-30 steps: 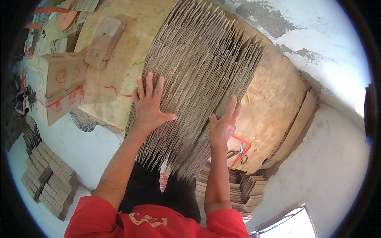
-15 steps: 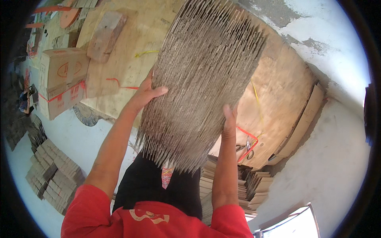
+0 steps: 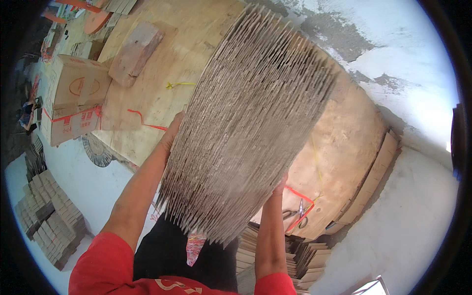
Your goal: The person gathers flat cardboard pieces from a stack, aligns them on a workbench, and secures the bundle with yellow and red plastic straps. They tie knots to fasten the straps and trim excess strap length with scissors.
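A tall stack of thin grey-brown cardboard sheets [image 3: 246, 128], seen edge-on with uneven ends, fills the middle of the view over the table. My left hand [image 3: 175, 129] grips its left side; most of the fingers are hidden by the stack. On the right side my right hand [image 3: 279, 187] holds it low down, its fingers largely out of sight behind the sheets. The stack leans, with its top end toward the far right and its lower end near my legs.
Around the stack lies a plywood table [image 3: 344, 147]. Scissors [image 3: 301, 212] and a red strap [image 3: 301, 225] rest near its right front edge. A reddish block [image 3: 136, 54] and a cardboard box [image 3: 78, 88] are at left. Cardboard bundles [image 3: 51, 216] sit lower left; a white wall [image 3: 413, 73] stands right.
The stack has come lower and nearer to me, its lower end shifting left. Both hands have moved down with it, and their thumbs no longer show on its face.
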`<state>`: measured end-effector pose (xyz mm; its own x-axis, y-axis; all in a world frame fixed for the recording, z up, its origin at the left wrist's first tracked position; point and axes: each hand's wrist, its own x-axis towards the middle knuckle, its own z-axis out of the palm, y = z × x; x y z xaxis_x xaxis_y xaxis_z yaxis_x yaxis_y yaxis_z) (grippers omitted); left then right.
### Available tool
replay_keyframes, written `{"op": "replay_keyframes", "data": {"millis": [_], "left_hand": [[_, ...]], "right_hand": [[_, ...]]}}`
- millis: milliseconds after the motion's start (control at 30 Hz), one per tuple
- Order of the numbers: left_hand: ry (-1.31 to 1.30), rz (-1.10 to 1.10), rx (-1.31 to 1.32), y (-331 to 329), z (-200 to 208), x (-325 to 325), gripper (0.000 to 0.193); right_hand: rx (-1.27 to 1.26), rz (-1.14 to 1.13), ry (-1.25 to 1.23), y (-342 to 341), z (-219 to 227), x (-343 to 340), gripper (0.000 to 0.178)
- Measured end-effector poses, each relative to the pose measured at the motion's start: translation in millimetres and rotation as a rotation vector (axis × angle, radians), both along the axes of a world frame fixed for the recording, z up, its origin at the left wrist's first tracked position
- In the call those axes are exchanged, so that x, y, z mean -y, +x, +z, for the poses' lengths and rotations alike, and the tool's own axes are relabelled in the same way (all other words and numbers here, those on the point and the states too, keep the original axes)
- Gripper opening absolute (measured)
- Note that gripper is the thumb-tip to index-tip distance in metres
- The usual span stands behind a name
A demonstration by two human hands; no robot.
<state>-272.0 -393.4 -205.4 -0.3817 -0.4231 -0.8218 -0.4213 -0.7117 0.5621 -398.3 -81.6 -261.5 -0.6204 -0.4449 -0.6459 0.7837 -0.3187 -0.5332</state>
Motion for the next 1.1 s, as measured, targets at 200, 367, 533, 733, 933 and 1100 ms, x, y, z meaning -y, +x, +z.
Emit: {"op": "replay_keyframes", "data": {"millis": [200,367,533,733,933,1100], "left_hand": [[-0.034,-0.026,0.174,39,31,-15,0.059],[-0.155,-0.005,-0.042,-12,59,-10,0.062],[-0.075,-0.139,-0.328,-130,64,39,0.069],[-0.167,-0.253,-0.518,-108,34,53,0.081],[-0.066,-0.203,-0.41,-124,19,40,0.082],[-0.194,-0.265,-0.372,-96,38,29,0.089]], "right_hand": [[0.024,-0.011,0.197,57,45,-17,0.055],[-0.093,-0.064,0.127,-10,30,1,0.061],[-0.242,-0.031,0.298,-152,36,41,0.063],[-0.251,0.081,0.144,-136,31,29,0.068],[-0.336,-0.01,0.021,-137,-1,17,0.066],[-0.18,0.083,0.212,-96,67,50,0.065]]}}
